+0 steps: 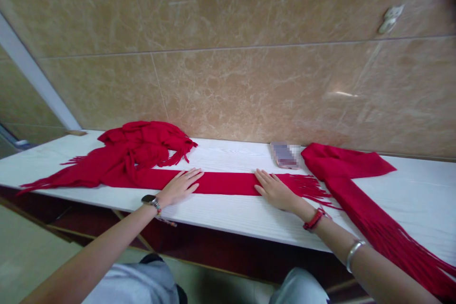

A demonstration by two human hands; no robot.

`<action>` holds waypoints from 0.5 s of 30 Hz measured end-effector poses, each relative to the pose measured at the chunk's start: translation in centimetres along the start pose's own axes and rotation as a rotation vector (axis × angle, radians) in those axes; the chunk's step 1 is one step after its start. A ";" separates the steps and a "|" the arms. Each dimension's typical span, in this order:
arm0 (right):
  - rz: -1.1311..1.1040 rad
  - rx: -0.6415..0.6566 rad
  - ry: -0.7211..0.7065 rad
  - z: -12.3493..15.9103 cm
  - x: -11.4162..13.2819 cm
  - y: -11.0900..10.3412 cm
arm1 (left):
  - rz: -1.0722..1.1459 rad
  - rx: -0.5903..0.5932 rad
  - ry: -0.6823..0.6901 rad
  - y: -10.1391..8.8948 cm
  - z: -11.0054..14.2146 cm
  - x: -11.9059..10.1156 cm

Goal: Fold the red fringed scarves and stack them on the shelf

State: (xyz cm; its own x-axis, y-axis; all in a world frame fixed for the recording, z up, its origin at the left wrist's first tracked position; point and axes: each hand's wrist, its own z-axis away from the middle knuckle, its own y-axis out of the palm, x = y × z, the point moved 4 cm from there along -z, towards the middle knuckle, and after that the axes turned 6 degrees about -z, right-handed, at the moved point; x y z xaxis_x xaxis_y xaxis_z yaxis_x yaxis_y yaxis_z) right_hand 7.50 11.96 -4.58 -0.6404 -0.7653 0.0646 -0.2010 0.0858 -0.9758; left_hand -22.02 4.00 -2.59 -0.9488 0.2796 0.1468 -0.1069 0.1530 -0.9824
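Note:
A red fringed scarf (pixel 228 183) lies as a flat, narrow strip along the white tabletop, its fringe pointing right. My left hand (pixel 181 186) rests on it with the fingers stretched out, a ring on one of them. Farther right, my right hand (pixel 274 190) presses flat near the fringed end, fingers extended. Crumpled red fabric (pixel 138 149) with fringes is heaped to the left, running into the strip; whether it is one scarf or more I cannot tell. Another red scarf (pixel 352 194) lies bent at the right, its long fringe hanging toward the front edge.
A phone (pixel 285 155), partly blurred, lies behind my right hand. The white table (pixel 228 211) backs onto a brown marbled tile wall (pixel 228 90) and has a dark open shelf beneath. A small wooden block (pixel 77 133) sits at the far left corner.

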 end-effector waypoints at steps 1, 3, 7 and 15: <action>0.034 -0.009 0.010 0.8 -1.2 0.1 | 0.001 -0.004 0.005 0.0 0.0 0.0; 0.099 -0.003 0.016 2.3 -3.3 0.4 | 0.005 -0.011 0.015 0.1 -0.1 0.0; 0.209 -0.010 0.038 4.4 -6.4 1.1 | 0.016 -0.020 0.022 0.1 -0.1 -0.1; 0.105 -0.228 0.128 0.5 -3.0 -0.4 | 0.036 -0.062 0.021 -0.2 0.1 -0.5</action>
State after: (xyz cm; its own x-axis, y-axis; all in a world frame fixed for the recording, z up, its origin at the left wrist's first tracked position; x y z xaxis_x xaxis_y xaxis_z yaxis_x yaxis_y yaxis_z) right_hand 9.93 13.89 -4.45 -0.7522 -0.6589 0.0062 -0.2815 0.3128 -0.9071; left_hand -21.55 3.69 -2.54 -0.9452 0.3060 0.1141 -0.0531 0.2008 -0.9782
